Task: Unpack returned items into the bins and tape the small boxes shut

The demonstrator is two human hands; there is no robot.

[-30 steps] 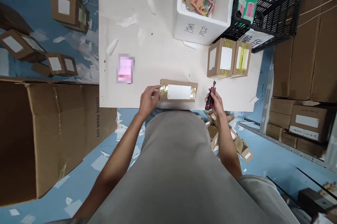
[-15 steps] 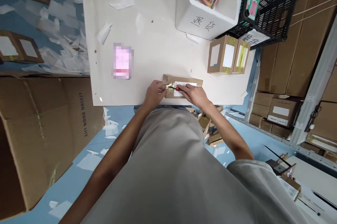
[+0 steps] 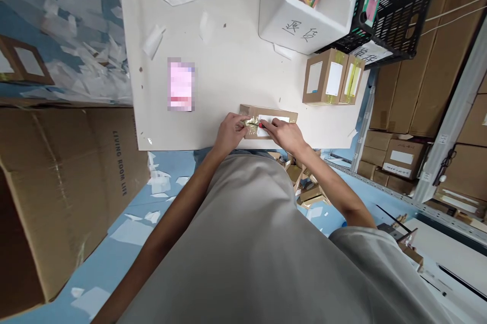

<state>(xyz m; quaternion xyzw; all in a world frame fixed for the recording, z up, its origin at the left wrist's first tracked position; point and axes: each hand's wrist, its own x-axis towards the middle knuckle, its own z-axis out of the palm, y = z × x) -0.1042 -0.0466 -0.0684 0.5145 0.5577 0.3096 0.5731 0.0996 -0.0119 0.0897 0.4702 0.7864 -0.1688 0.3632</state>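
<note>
A small long cardboard box (image 3: 262,112) with a white label and shiny yellowish tape lies at the table's front edge, close to my body. My left hand (image 3: 230,131) is closed on its left end, fingers and thumb at the taped part. In my right hand (image 3: 283,135) is a slim red-and-black tool (image 3: 260,125), its thin dark tip pointing left onto the tape. My right fingers rest over the label. Whether the tip is a blade cannot be made out.
On the white table (image 3: 228,75) lie a blurred pink item (image 3: 181,84) and paper scraps. Two taped boxes (image 3: 327,78), a white foam bin (image 3: 304,20) and a black crate (image 3: 399,14) stand right. A large carton (image 3: 76,202) is left; shelving (image 3: 437,146) is right.
The view has shifted slightly, so the table and its things sit a little further right. The tool's tip has moved slightly along the tape; both hands stay at the box.
</note>
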